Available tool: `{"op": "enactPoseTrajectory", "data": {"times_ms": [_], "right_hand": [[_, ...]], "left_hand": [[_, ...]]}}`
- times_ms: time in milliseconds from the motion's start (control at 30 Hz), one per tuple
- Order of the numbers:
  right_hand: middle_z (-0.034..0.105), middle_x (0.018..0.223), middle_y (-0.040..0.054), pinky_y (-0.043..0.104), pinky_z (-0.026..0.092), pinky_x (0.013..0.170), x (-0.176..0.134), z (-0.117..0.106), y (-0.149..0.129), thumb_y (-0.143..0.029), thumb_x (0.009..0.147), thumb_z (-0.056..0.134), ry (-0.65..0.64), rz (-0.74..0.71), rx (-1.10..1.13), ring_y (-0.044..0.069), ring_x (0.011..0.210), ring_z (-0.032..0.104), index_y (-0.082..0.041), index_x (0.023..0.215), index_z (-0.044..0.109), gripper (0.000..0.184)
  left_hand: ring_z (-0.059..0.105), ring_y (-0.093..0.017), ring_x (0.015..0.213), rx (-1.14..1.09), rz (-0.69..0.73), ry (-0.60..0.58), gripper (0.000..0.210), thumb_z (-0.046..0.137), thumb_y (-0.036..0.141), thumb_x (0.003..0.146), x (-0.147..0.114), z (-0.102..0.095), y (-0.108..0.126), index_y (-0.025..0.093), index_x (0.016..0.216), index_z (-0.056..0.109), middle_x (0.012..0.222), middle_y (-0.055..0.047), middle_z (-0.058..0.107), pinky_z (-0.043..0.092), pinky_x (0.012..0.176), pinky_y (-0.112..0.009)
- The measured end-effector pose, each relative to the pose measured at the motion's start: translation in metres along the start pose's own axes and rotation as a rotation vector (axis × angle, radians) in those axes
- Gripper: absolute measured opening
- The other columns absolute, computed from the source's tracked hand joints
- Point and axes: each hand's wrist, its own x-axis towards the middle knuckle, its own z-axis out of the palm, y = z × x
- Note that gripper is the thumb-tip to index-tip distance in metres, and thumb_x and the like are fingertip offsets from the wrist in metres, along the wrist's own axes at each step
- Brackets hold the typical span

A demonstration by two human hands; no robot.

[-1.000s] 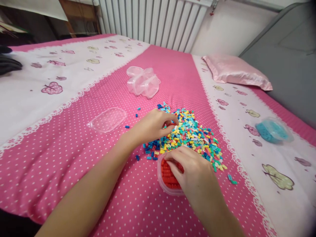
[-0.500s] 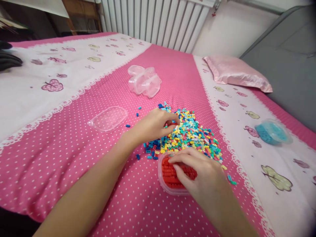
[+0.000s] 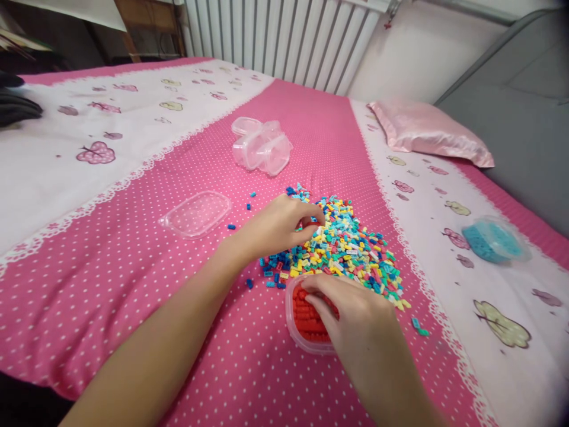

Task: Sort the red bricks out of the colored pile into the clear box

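A heap of small multicoloured toy building bricks [image 3: 355,249] lies on the pink dotted bedspread. At its left side rests my left hand [image 3: 284,222], fingers curled and thumb close to the index finger; whatever is between the fingertips is hidden. In front of the heap stands a clear plastic box [image 3: 291,323] with red bricks [image 3: 311,320] packed in rows. My right hand [image 3: 360,314] reaches over the box from the right, thumb and index fingertips brought together at the red bricks near its far left corner. I cannot make out what they pinch.
A clear lid [image 3: 198,214] lies left of the heap, with several stray blue bricks nearby. Empty clear boxes [image 3: 262,148] are grouped farther back. On the right are a clear box of light-blue bricks [image 3: 493,240] and a pink pillow [image 3: 431,133]. A radiator [image 3: 284,41] stands behind.
My right hand has shifted slightly left and down over the red bricks, its fingertips lower at the box's far left corner. My left hand stays nearly still at the heap.
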Motion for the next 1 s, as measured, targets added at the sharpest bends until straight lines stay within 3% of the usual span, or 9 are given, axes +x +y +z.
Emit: {"op": "enactPoseTrajectory", "data": {"times_ms": [367, 733, 900, 1000], "right_hand": [[0.072, 0.076, 0.002, 0.035, 0.049, 0.066, -0.005, -0.006, -0.004, -0.008, 0.091, 0.051, 0.008, -0.039, -0.073, 0.023, 0.071, 0.068, -0.022, 0.081, 0.067, 0.024], [0.076, 0.088, -0.0093, 0.019, 0.049, 0.07, -0.008, -0.039, 0.018, -0.004, 0.085, 0.061, -0.119, -0.012, 0.191, 0.01, 0.078, 0.071, -0.029, 0.089, 0.071, 0.028], [0.074, 0.078, -0.0091, 0.02, 0.048, 0.066, -0.007, -0.036, 0.006, 0.003, 0.079, 0.063, -0.281, 0.02, 0.244, 0.011, 0.072, 0.068, -0.025, 0.076, 0.07, 0.029], [0.075, 0.077, -0.0066, 0.022, 0.049, 0.065, -0.006, -0.035, 0.001, 0.001, 0.081, 0.061, -0.299, 0.006, 0.261, 0.013, 0.071, 0.068, -0.024, 0.076, 0.072, 0.028]], "left_hand": [[0.06, -0.012, 0.068, 0.029, 0.001, -0.013, 0.021, 0.057, 0.014, 0.086, 0.001, 0.0, 0.0, 0.017, 0.099, 0.074, 0.077, 0.0, 0.07, 0.039, 0.067, -0.025], [0.065, -0.013, 0.072, 0.014, 0.027, 0.002, 0.022, 0.057, 0.015, 0.089, 0.0, -0.001, -0.001, 0.019, 0.101, 0.075, 0.081, 0.0, 0.074, 0.042, 0.068, -0.024], [0.065, -0.013, 0.07, 0.022, 0.017, 0.003, 0.02, 0.059, 0.015, 0.088, 0.001, 0.0, 0.0, 0.018, 0.099, 0.075, 0.078, 0.0, 0.074, 0.042, 0.067, -0.023], [0.067, -0.013, 0.072, 0.03, 0.009, -0.01, 0.02, 0.059, 0.015, 0.088, 0.002, 0.0, 0.0, 0.018, 0.1, 0.075, 0.082, -0.001, 0.075, 0.043, 0.068, -0.024]]}}
